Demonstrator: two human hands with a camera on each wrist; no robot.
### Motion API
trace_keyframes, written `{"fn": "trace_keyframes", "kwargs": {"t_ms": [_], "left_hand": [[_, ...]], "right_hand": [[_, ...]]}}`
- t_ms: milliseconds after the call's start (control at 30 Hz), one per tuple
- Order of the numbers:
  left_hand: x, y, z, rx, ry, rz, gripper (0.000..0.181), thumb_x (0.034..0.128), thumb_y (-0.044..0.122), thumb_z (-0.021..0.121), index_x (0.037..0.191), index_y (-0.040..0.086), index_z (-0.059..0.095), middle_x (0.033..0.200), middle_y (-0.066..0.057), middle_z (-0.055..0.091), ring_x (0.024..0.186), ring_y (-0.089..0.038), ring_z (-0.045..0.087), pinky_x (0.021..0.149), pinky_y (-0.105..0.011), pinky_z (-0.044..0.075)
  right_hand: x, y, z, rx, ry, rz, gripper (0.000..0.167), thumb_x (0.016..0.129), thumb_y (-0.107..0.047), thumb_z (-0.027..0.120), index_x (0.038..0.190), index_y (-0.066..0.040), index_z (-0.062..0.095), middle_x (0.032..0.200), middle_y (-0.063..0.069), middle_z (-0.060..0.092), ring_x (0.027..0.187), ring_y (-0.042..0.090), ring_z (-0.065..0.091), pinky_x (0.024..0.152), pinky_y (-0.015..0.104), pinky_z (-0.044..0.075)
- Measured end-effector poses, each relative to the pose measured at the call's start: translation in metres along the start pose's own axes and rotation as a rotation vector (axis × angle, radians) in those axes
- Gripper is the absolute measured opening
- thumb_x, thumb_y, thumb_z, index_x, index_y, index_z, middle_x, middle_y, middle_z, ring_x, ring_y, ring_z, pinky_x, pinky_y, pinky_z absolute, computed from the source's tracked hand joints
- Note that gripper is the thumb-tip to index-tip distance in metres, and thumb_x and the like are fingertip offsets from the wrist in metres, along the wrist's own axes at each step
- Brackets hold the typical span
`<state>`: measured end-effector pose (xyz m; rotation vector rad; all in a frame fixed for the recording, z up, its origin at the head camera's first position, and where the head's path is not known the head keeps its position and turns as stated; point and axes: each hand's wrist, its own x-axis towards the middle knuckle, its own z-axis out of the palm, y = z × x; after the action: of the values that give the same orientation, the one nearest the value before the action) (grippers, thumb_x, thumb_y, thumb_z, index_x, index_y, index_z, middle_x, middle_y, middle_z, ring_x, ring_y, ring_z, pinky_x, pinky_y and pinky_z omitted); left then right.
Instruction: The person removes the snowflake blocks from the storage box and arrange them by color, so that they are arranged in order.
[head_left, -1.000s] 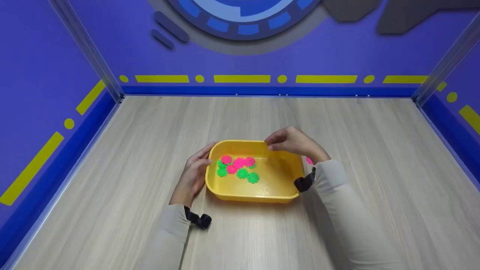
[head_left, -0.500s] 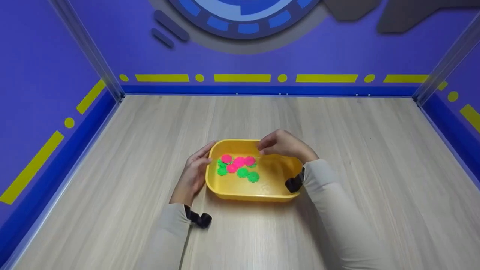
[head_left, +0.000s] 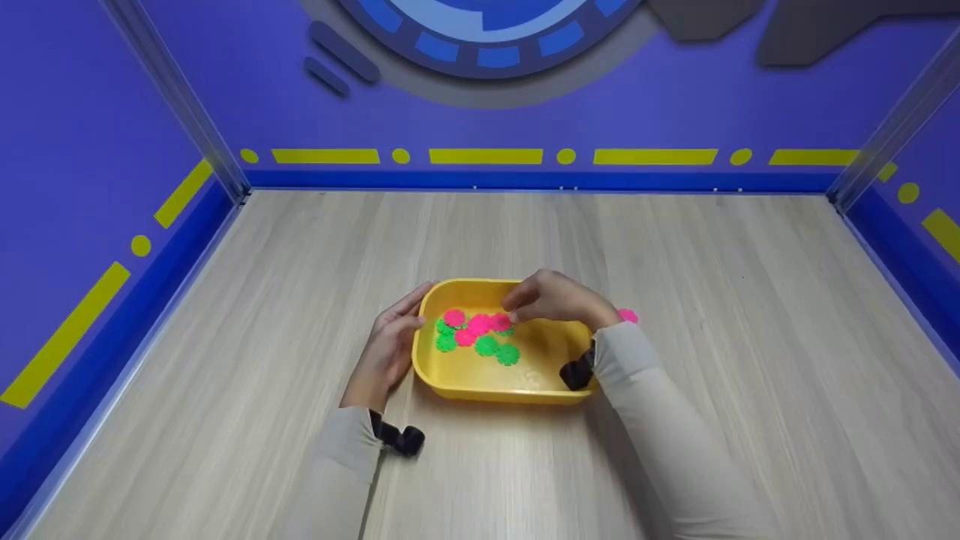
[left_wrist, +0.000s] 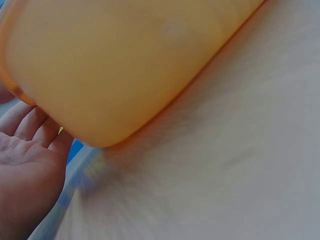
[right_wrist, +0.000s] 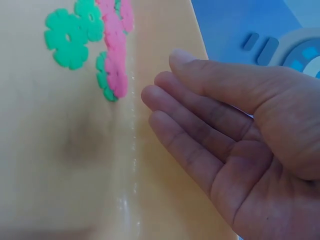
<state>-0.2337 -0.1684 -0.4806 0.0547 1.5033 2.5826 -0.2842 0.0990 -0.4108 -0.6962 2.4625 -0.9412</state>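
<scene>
The left hand (head_left: pixel 384 352) grips the left end of a yellow tray (head_left: pixel 495 395), thumb at the rim and fingers outside the wall. Its palm (left_wrist: pixel 30 165) shows beside the tray wall (left_wrist: pixel 110 75) in the left wrist view. Inside the tray, mostly on the left, lie several pink flower-shaped discs (head_left: pixel 478 325) and green ones (head_left: pixel 508 355), some overlapping. The right hand (head_left: pixel 555 298) reaches over the far wall, fingertips close to the rightmost pink disc (head_left: pixel 500 322). From the right wrist, this hand (right_wrist: pixel 235 135) shows slightly bent, parted fingers holding nothing.
Another pink disc (head_left: pixel 628 316) lies outside the tray, just beyond the right wrist. The wooden table (head_left: pixel 300 300) is bounded by blue panels (head_left: pixel 525 124) at the back and both sides.
The right hand has moved left and slightly nearer over the tray, to the pink discs. The outer pink disc, hidden half a second ago, shows again. The left hand and tray stay put.
</scene>
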Motion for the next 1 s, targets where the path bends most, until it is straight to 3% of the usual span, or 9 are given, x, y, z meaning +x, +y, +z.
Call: {"fn": "trace_keyframes", "kwargs": {"t_ms": [567, 1000], "left_hand": [[0.0014, -0.0006, -0.0014, 0.024, 0.011, -0.006, 0.060, 0.0849, -0.010, 0.043, 0.144, -0.002, 0.038, 0.153, -0.014, 0.036, 0.143, -0.022, 0.031, 0.116, -0.036, 0.028], [0.0011, -0.0001, -0.0025, 0.021, -0.016, -0.005, 0.062, 0.0847, -0.009, 0.043, 0.146, -0.004, 0.034, 0.155, -0.016, 0.031, 0.145, -0.024, 0.028, 0.117, -0.038, 0.027]], "right_hand": [[0.0045, 0.0023, 0.0077, -0.052, -0.116, 0.007, 0.037, 0.087, -0.015, 0.069, 0.124, -0.009, 0.066, 0.118, 0.008, 0.070, 0.108, 0.023, 0.066, 0.096, 0.037, 0.052], [0.0046, 0.0030, 0.0093, -0.051, -0.157, -0.017, 0.038, 0.086, -0.010, 0.069, 0.124, -0.005, 0.065, 0.122, 0.011, 0.067, 0.108, 0.027, 0.066, 0.095, 0.039, 0.052]]}}
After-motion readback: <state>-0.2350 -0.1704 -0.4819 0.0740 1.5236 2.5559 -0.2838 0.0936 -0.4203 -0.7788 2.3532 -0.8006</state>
